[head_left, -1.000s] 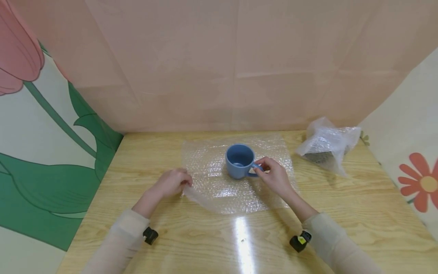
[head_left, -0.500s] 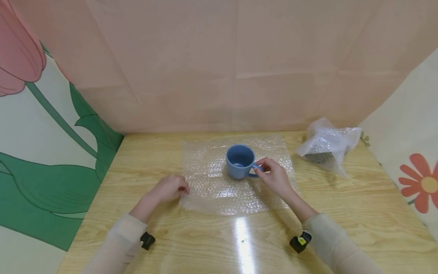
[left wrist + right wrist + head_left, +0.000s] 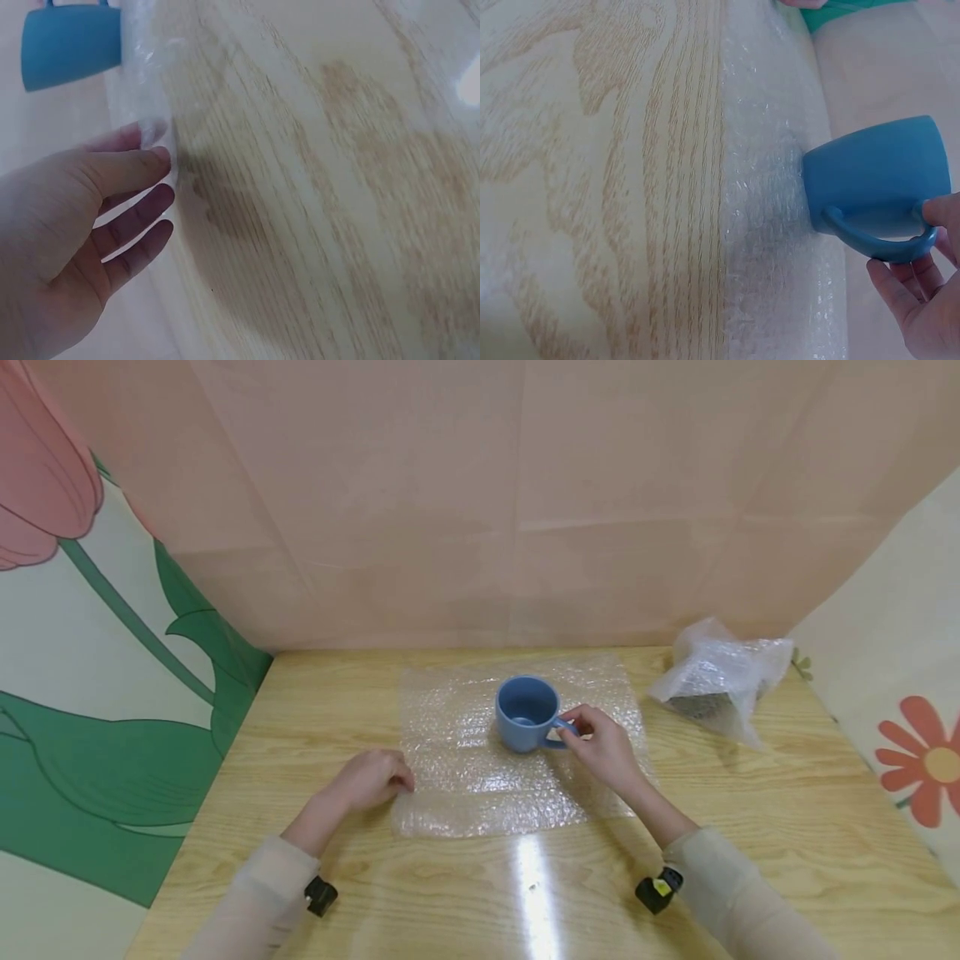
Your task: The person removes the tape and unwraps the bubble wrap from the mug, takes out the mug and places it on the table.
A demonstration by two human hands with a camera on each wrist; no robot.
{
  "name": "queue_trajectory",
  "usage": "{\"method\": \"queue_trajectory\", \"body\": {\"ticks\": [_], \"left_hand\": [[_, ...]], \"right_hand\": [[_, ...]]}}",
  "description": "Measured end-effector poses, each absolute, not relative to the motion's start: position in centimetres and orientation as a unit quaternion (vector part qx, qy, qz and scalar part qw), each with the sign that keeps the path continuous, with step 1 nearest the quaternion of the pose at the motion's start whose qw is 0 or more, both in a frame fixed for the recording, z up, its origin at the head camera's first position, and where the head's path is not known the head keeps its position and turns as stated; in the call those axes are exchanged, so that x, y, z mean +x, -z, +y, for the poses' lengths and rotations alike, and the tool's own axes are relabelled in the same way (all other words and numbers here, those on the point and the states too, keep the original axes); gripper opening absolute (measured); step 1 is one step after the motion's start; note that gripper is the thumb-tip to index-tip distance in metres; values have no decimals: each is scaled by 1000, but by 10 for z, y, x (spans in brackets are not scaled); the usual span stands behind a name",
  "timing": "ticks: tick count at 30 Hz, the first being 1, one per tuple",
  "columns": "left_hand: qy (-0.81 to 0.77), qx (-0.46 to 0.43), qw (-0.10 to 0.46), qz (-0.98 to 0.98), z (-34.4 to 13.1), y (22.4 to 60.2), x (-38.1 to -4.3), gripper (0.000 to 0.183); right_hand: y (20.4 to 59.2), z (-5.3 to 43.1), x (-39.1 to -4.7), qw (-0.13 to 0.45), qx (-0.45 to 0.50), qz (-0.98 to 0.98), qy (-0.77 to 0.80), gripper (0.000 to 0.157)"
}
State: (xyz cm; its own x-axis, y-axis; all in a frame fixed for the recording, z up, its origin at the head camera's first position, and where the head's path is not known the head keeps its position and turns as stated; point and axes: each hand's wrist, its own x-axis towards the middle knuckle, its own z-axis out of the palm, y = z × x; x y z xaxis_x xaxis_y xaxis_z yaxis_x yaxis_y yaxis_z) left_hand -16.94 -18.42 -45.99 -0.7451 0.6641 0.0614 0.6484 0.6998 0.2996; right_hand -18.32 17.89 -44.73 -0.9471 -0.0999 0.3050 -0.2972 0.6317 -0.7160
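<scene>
A blue mug (image 3: pixel 522 718) stands upright on a flat sheet of bubble wrap (image 3: pixel 450 743), its handle turned toward the right. My right hand (image 3: pixel 602 750) grips that handle; in the right wrist view the thumb lies on its upper end and fingers (image 3: pixel 900 289) curl under it. My left hand (image 3: pixel 372 779) is at the sheet's left edge. In the left wrist view its thumb and index finger pinch the bubble wrap's edge (image 3: pixel 155 131), while the other fingers are loosely bent beside it. The mug (image 3: pixel 71 45) also shows at that view's upper left.
At the back right of the wooden table (image 3: pixel 780 827) lies a bubble-wrapped bundle (image 3: pixel 712 681) with something dark inside. A pinkish cloth backdrop (image 3: pixel 465 510) rises behind the table, with flower-printed panels (image 3: pixel 150 777) at both sides.
My left hand has come lower and slightly nearer, and the sheet's lifted near-left corner now lies flatter and spread out. The right hand and mug have stayed in place.
</scene>
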Motion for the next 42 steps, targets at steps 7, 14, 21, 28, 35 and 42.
{"method": "queue_trajectory", "body": {"ticks": [7, 14, 21, 28, 35, 42], "left_hand": [[-152, 360, 27, 920, -186, 458, -169, 20], [-149, 331, 58, 930, -184, 458, -168, 12], [-134, 311, 67, 939, -180, 459, -167, 13], [-129, 311, 54, 940, -179, 459, -167, 14], [-133, 327, 42, 935, -180, 455, -171, 22], [-155, 340, 5, 928, -177, 451, -173, 23]], "right_hand": [[447, 179, -183, 117, 109, -895, -416, 12], [448, 179, -183, 118, 107, -895, -417, 12], [449, 179, -184, 116, 109, -895, -418, 13], [448, 179, -183, 118, 111, -894, -417, 13], [450, 179, -184, 120, 109, -894, -417, 14], [451, 178, -184, 122, 107, -893, -419, 15]]}}
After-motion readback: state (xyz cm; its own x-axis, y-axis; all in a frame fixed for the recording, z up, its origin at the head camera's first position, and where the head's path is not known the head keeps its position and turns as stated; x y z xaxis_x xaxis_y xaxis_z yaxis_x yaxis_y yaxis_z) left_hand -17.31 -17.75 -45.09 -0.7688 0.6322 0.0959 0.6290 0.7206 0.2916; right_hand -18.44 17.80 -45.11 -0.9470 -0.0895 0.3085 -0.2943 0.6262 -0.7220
